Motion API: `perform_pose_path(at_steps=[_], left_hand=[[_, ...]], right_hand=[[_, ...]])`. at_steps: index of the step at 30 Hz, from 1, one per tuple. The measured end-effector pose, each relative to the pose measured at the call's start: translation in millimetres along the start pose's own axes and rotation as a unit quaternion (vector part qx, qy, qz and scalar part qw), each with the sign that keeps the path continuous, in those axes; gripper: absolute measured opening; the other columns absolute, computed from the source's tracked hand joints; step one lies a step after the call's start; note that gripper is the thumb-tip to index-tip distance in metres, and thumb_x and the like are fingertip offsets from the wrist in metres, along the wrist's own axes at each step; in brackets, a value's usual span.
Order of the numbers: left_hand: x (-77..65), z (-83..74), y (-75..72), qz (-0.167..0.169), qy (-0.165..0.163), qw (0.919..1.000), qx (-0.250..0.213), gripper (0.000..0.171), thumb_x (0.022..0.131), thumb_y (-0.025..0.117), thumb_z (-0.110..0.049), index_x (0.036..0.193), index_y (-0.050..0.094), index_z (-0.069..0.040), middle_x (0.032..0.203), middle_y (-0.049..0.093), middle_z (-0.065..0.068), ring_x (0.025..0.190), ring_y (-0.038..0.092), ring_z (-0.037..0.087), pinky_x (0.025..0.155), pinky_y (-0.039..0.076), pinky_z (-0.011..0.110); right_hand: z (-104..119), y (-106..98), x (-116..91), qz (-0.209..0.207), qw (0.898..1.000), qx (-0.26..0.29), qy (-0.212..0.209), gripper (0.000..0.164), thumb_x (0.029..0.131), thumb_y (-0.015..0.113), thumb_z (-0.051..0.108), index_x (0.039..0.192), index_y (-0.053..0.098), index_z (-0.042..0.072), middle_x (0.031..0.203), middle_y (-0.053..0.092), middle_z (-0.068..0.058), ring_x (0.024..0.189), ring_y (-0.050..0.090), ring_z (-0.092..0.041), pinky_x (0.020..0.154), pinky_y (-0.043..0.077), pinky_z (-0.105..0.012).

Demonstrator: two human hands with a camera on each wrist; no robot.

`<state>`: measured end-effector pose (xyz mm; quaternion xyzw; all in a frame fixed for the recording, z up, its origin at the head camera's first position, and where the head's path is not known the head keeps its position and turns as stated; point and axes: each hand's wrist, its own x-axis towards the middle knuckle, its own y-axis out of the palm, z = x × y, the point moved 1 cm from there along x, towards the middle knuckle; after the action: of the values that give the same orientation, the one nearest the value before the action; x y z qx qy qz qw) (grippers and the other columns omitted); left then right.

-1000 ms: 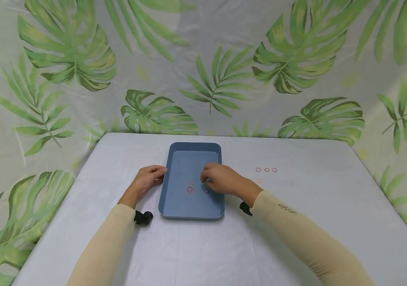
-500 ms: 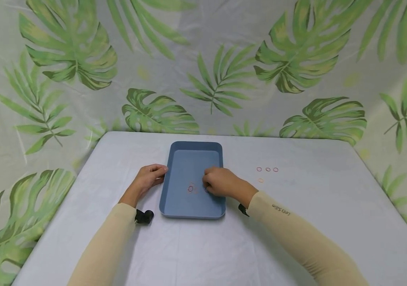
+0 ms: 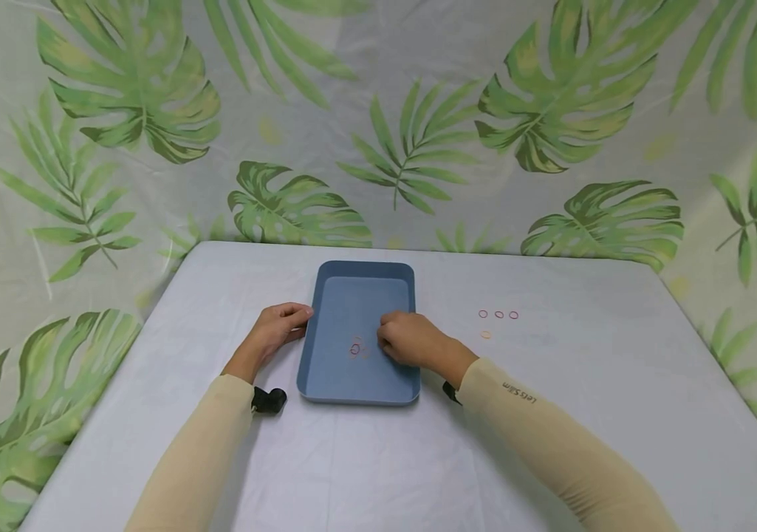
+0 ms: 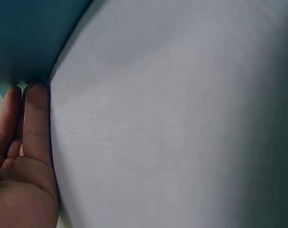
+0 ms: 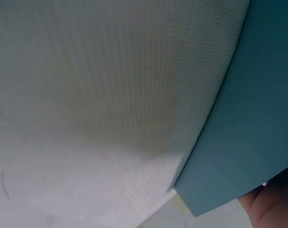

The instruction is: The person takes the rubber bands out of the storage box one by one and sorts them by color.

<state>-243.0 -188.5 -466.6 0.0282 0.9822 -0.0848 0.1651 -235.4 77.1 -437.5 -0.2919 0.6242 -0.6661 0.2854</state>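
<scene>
A blue rectangular tray (image 3: pixel 360 384) stands on the white table. My left hand (image 3: pixel 275 329) is at its left side; in the left wrist view its straight fingers (image 4: pixel 37 118) touch the tray's outer wall. Inside the tray my right hand (image 3: pixel 411 340) reaches down over the right wall, fingers bent toward the floor; its fingertips, and whatever lies under them, are hidden. Just left of it lies a small cluster of thin rubber bands (image 3: pixel 355 349), red and orange. The right wrist view shows mostly the tray's outer wall (image 5: pixel 243 118) and a bit of the hand.
Right of the tray, three red rubber bands (image 3: pixel 499 315) lie in a row on the table (image 3: pixel 584 369), with one orange rubber band (image 3: pixel 486 335) below the left one. A leaf-patterned cloth (image 3: pixel 418 111) hangs behind the table's far edge.
My right hand has moved slightly down in the tray and its fingers have drawn in, covering the spot where a purple rubber band lay visible. The left hand stays at the tray's side.
</scene>
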Motion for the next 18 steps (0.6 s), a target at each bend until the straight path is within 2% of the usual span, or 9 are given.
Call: perform_pose_path(at_steps=[6,11,18], left_hand=[[0.8,0.6,0.0,0.001,0.004,1.0000,-0.002,0.039,0.100,0.061,-0.021,0.128,0.059,0.006,0.119,0.062,0.008,0.101,0.058,0.006,0.096,0.055,0.025],[1.1,1.5,0.3,0.001,0.000,1.0000,-0.003,0.039,0.099,0.061,-0.021,0.128,0.059,0.005,0.117,0.063,0.006,0.100,0.059,0.006,0.097,0.055,0.026],[-0.9,0.3,-0.4,0.002,0.008,1.0000,0.000,0.039,0.100,0.060,-0.020,0.129,0.059,0.006,0.118,0.064,0.007,0.099,0.059,0.004,0.097,0.055,0.026]], right_hand=[[0.1,-0.3,-1.5,-0.002,1.000,-0.019,-0.016,0.014,0.092,0.065,0.012,0.079,0.070,0.011,0.079,0.060,0.001,0.073,0.056,-0.014,0.061,0.053,-0.027],[-3.0,-4.9,-4.7,-0.013,0.999,0.047,-0.009,0.013,0.094,0.063,0.014,0.080,0.066,0.012,0.081,0.059,0.001,0.073,0.052,-0.012,0.062,0.049,-0.025],[-11.6,-15.6,-9.0,-0.077,0.990,0.121,-0.008,0.005,0.094,0.066,0.016,0.089,0.064,0.014,0.088,0.064,0.002,0.079,0.057,-0.011,0.072,0.053,-0.027]])
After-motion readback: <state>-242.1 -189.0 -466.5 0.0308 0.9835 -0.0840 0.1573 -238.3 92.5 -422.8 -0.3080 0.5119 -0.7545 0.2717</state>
